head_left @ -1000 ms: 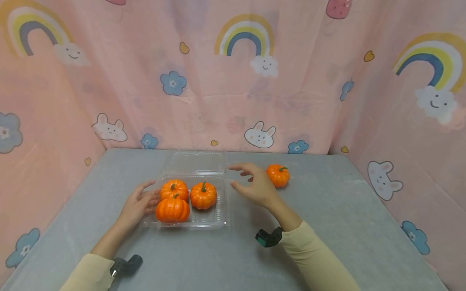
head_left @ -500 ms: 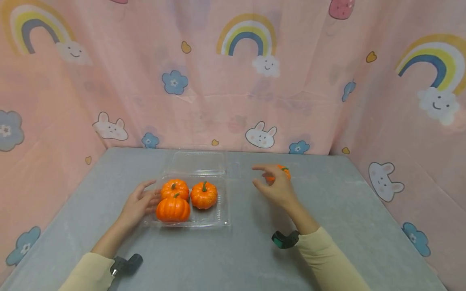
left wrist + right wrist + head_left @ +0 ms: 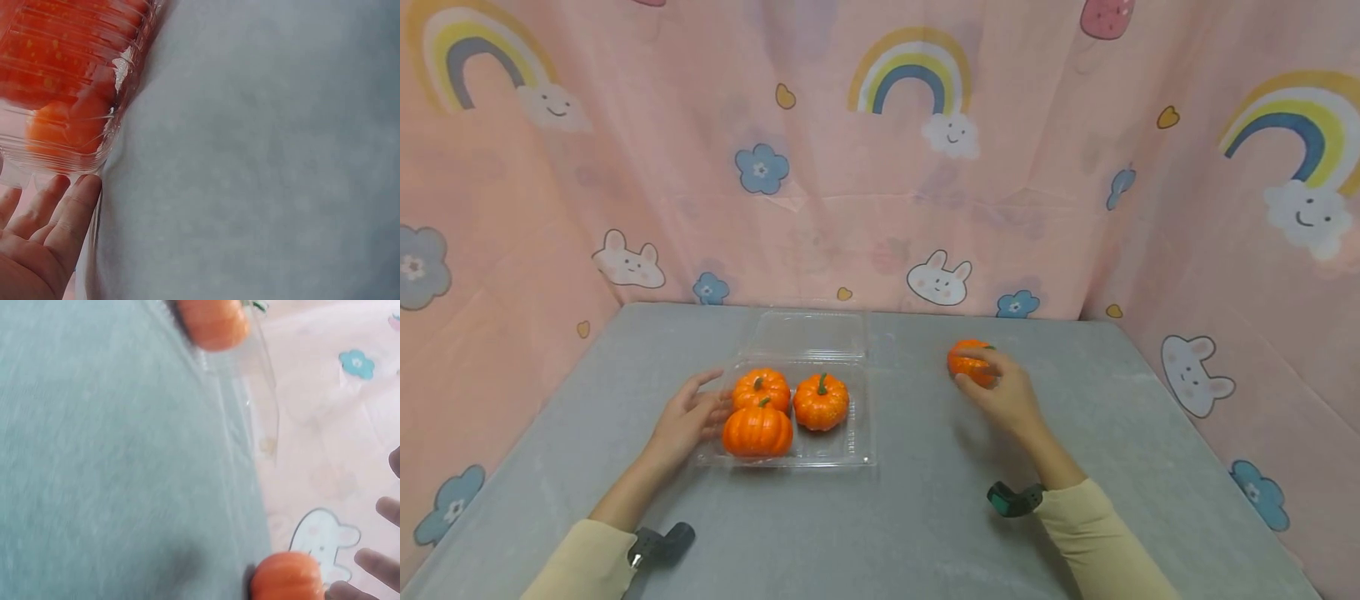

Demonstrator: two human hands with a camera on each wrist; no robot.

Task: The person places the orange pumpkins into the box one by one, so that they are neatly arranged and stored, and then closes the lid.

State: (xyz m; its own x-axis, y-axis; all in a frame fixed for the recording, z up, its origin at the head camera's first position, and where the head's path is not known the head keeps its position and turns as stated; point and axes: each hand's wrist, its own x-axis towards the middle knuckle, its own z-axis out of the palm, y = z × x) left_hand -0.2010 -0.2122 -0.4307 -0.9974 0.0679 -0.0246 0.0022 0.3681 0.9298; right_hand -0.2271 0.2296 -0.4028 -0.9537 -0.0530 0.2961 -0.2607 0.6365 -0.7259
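Note:
A clear plastic clamshell container (image 3: 835, 451) lies with its lid (image 3: 808, 335) folded back. Inside are three small orange pumpkins: one at the back left (image 3: 762, 388), one at the front left (image 3: 757, 432), one on the right (image 3: 821, 402). Along the container's left side rests my left hand (image 3: 683, 421), its straight fingertips at the wall (image 3: 81, 161) in the left wrist view. Another pumpkin (image 3: 964, 360) sits on the table to the right. My right hand (image 3: 1011, 398) overlaps it in the head view; in the right wrist view the spread fingers (image 3: 378, 567) are beside this pumpkin (image 3: 286, 579).
The grey table (image 3: 917, 517) ends at a pink patterned curtain (image 3: 880, 225) behind and on both sides. The folded-back lid reaches close to the table's back edge. Each wrist carries a dark camera band, left (image 3: 662, 546) and right (image 3: 1015, 500).
My right hand has moved right, from beside the container to the lone pumpkin, passing in front of it. My left hand and the container have stayed in place.

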